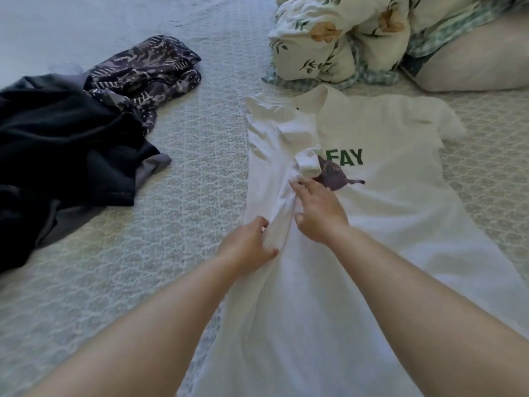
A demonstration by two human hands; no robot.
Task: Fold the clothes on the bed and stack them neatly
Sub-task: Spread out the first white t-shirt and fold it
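Observation:
A white T-shirt [380, 224] with green letters and a purple print lies spread on the bed, collar away from me. Its left side and sleeve are folded inward over the front. My left hand [247, 247] pinches a ridge of that folded fabric at the shirt's left edge. Just beyond it, my right hand [317, 213] lies with spread fingers on the folded part, beside the print. A heap of dark clothes [65, 156] sits at the left, with a purple patterned garment [143, 78] on its far side.
A patterned pale bedspread [194, 156] covers the bed. A bunched floral duvet [343, 35] and a pale pillow [475, 58] lie at the far right, behind the shirt's collar.

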